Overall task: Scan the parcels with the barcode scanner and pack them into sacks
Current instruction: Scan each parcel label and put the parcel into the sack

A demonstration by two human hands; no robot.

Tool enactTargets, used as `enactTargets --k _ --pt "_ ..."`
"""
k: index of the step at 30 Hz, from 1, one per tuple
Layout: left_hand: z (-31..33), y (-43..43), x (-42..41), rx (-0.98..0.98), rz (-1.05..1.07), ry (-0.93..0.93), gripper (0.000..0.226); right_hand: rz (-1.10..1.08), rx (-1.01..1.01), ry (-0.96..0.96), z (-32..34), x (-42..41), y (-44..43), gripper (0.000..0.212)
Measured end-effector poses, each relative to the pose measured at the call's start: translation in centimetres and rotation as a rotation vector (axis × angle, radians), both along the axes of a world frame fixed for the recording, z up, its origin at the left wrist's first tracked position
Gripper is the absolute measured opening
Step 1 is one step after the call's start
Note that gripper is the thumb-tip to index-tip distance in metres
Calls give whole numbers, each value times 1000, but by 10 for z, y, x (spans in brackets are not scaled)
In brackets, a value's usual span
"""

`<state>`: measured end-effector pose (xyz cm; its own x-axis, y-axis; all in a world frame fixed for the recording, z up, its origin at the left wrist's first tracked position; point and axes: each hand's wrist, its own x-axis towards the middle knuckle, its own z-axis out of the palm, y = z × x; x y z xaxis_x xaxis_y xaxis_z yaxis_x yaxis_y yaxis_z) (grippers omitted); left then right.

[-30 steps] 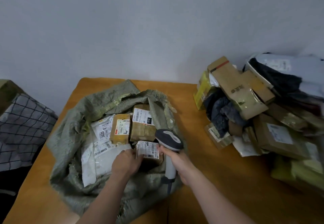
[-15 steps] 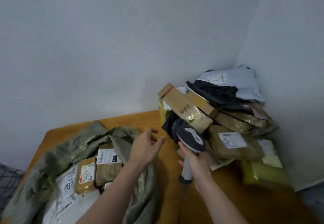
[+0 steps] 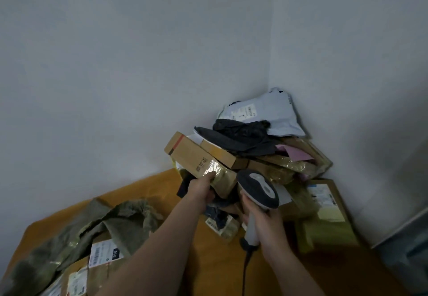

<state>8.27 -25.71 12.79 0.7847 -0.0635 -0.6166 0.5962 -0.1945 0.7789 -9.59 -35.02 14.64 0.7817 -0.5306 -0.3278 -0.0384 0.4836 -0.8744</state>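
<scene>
While right hand (image 3: 266, 224) grips one scanner (image 3: 258, 188), left hand (image 3: 201, 188) fingers clasp one long box (image 3: 196, 161).

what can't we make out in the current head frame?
- Long cardboard box: no barcode label on the faces shown; left hand covers its lower edge.
- Scanner: its window faces away.
- Sack: cut off by the bottom-left edge.
- Grey mailer label: too small to read.

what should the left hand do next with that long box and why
Probably lift the long cardboard box off the pile: the left hand already grips its taped end, no label shows, and the right hand holds the scanner ready beside it.
</scene>
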Motion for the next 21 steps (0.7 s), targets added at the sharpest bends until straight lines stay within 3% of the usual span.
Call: enactTargets --k 8,14,18,21 --pt "-8 -19 -2 -79 195 8 30 77 47 -35 -19 -4 -18 35" --pt "5 14 -13 -119 285 -153 37 125 110 -64 -14 -3 -11 36" --pt "24 52 -41 -138 308 -230 46 223 45 -33 -2 -2 7 49" --pt "33 83 -58 -143 287 -336 46 350 32 -42 12 2 28 36"
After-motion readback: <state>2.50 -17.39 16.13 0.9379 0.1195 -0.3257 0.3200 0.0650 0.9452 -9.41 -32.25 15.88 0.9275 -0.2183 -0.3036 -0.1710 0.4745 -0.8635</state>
